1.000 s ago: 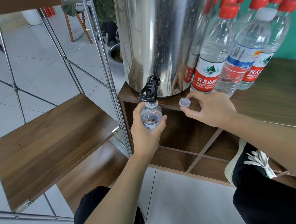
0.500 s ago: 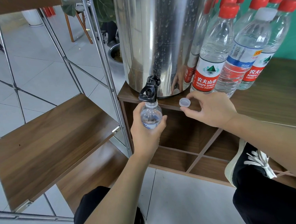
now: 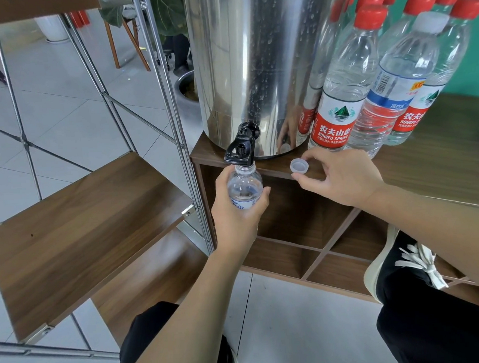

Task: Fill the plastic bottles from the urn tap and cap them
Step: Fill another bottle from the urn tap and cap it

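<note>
My left hand (image 3: pixel 236 218) grips a clear plastic bottle (image 3: pixel 244 188) upright, its open neck right under the black tap (image 3: pixel 240 150) of the steel urn (image 3: pixel 256 66). My right hand (image 3: pixel 342 175) pinches a white bottle cap (image 3: pixel 299 166) between thumb and fingers, just right of the tap at the cabinet's front edge. Whether water is running cannot be told.
Several capped bottles (image 3: pixel 340 95), most with red caps and one with a white cap (image 3: pixel 431 22), stand right of the urn on the wooden cabinet (image 3: pixel 444 167). A metal rack with a wooden shelf (image 3: pixel 74 229) stands to the left. My legs and a shoe (image 3: pixel 402 260) are below.
</note>
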Demonstrator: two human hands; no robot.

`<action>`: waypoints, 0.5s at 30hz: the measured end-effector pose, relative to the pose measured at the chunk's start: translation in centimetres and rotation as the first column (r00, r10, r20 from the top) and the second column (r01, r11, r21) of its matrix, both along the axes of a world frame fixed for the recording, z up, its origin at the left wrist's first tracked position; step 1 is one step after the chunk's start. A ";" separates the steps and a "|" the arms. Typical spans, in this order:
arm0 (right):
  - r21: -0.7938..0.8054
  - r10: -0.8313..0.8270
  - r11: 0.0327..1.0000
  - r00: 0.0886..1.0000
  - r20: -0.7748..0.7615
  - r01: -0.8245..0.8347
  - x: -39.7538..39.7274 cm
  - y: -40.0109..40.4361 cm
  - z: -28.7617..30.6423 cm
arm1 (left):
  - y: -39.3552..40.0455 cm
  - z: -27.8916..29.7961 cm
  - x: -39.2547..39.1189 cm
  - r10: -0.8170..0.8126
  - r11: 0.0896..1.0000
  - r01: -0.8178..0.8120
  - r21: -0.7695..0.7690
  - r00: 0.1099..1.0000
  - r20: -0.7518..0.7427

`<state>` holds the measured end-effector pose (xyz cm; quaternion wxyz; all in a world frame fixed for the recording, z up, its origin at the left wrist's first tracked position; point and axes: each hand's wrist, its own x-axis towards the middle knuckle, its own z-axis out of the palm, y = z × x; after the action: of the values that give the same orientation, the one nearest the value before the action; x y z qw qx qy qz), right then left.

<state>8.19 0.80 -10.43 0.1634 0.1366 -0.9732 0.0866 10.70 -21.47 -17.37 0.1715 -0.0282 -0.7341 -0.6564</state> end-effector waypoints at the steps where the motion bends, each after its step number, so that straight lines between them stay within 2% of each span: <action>1: -0.002 0.002 1.000 1.000 0.003 -0.002 0.0 0.0 0.0 | 0.0 0.0 0.0 0.001 1.000 -0.001 -0.002 1.000 -0.001; 15: -0.015 0.011 1.000 1.000 0.000 -0.011 0.1 0.0 0.0 | 0.0 0.0 0.1 -0.001 1.000 0.001 -0.008 1.000 0.014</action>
<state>8.25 0.81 -10.47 0.1641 0.1405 -0.9718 0.0948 10.75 -21.49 -17.37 0.1657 -0.0245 -0.7380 -0.6536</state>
